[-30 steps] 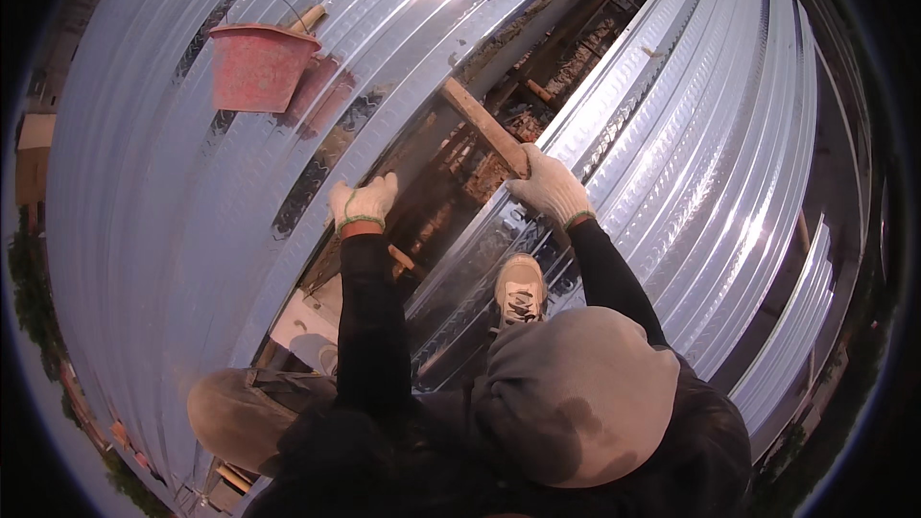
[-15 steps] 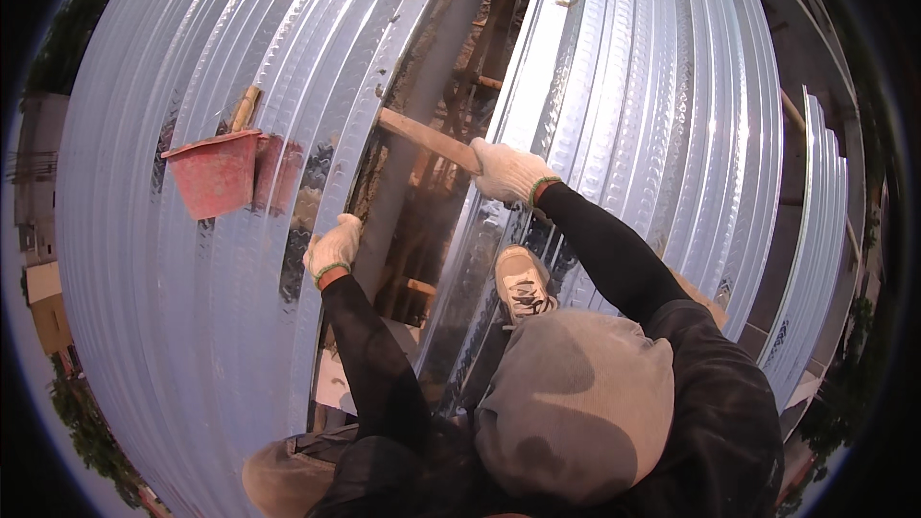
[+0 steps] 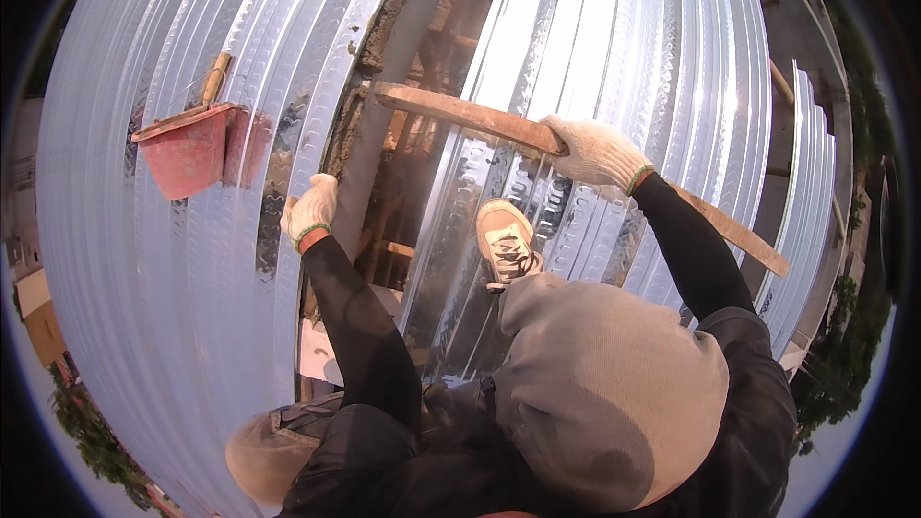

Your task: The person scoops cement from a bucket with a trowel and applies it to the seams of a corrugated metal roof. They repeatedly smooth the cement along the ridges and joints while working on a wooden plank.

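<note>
My right hand (image 3: pixel 595 149) grips the wooden plank (image 3: pixel 480 117), which spans the gap (image 3: pixel 422 163) between the metal sheets (image 3: pixel 662 86); my left hand (image 3: pixel 312 213), fingers curled, rests on the gap's edge. Gap remains uncovered.

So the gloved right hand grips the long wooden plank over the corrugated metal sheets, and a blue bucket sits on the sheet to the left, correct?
Not quite: the bucket is red, not blue, as the head view shows. The rest holds: the gloved right hand grips the long wooden plank over the corrugated metal sheets, with the bucket on the sheet to the left.
</note>
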The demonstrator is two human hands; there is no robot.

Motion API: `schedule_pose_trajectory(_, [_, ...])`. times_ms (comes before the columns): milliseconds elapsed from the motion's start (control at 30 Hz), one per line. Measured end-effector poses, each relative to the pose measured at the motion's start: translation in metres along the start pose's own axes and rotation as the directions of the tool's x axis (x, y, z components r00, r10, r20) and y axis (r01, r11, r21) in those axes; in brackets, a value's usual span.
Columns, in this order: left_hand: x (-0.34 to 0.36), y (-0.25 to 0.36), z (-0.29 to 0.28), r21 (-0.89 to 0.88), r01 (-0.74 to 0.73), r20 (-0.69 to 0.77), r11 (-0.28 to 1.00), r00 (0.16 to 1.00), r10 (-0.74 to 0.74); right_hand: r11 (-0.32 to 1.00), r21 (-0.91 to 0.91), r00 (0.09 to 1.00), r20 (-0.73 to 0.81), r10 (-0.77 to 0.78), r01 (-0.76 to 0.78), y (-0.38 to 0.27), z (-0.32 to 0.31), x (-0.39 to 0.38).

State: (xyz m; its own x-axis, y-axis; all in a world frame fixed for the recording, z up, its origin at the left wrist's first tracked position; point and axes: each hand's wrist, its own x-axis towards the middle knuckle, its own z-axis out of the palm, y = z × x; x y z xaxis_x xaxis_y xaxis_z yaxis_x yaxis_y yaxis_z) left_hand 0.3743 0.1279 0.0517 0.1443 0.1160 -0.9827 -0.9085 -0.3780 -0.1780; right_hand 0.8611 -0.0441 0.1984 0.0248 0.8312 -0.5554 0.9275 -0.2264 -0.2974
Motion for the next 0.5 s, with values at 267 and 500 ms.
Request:
schedule_pose_trajectory(267, [0.004,0.001,-0.003,-0.039,-0.092,0.028,0.995,0.995,0.093,0.968,0.190,0.941,-0.265,0.212,-0.165,0.066,0.030,-0.101])
schedule_pose_trajectory(500, [-0.025,-0.018,-0.002,0.094,-0.057,0.159,0.994,0.986,0.041,0.913,0.282,0.835,-0.389,0.389,-0.295,0.113,0.055,-0.110])
